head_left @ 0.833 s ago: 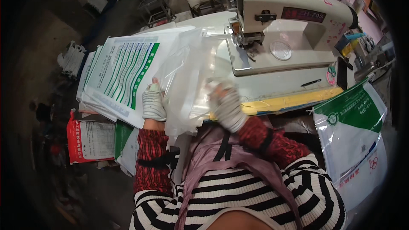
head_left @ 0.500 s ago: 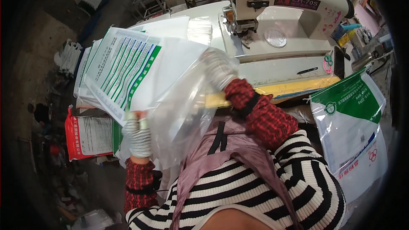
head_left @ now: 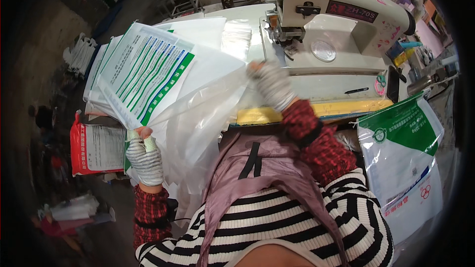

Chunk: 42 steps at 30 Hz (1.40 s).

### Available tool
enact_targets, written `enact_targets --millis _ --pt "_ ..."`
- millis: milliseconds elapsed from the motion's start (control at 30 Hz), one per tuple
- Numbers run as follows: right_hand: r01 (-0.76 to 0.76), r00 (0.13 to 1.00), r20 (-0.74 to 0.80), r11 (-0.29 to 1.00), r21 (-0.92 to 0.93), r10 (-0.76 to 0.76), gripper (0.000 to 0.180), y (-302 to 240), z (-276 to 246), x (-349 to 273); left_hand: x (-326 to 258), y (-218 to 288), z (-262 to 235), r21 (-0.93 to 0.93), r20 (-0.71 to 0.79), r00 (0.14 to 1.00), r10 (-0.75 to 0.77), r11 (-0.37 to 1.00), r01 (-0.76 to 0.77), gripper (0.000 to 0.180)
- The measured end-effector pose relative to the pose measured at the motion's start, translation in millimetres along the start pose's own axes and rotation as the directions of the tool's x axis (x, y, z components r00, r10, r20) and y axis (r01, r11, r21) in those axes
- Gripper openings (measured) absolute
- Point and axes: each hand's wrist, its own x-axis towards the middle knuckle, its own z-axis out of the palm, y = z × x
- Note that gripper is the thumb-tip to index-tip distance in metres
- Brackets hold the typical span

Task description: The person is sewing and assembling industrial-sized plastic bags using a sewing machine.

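Observation:
A clear plastic liner bag [head_left: 198,113] is stretched between my two hands, its upper edge pulled fairly straight. My left hand [head_left: 144,160], in a white knit glove with bare fingertips, pinches one end of that edge. At the other end, my right hand [head_left: 271,86] is closed on the film near the front of the sewing machine; motion blurs it a little. Behind the film lies a stack of white printed bags [head_left: 148,69] with green stripes and small text. The liner's lower part hangs in front of my apron.
A cream industrial sewing machine [head_left: 341,10] stands at the back right. Scissors [head_left: 380,84], a pen [head_left: 356,90] and a yellow strip [head_left: 316,110] are near it. A green-and-white bag [head_left: 405,143] hangs at right, and a red-and-white bag [head_left: 99,148] is at left. Another person [head_left: 64,227] shows at lower left.
My hands have drawn apart, the left going left and the right going right, so the liner's edge is tauter. Another person has come into view at lower left.

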Motion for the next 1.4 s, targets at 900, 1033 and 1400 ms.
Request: enact_targets --millis 900,1033,1400 --pt "0.641 0.767 0.413 0.62 -0.452 -0.492 0.015 -72.1 59.6 -11.4 -65.8 65.2 30.5 -0.018 0.464 0.842 0.275 0.953 -0.301 0.029" --pt "0.684 0.729 0.363 0.632 -0.364 -0.58 0.009 -72.5 28.3 -48.2 -62.5 -18.0 68.1 0.115 0.515 0.844 -0.149 0.988 0.104 0.036" --pt "0.628 0.777 0.401 0.632 -0.454 -0.485 0.022 -58.6 32.3 -69.0 -66.0 -56.4 -84.4 0.326 0.292 0.942 -0.164 0.943 0.063 0.037"
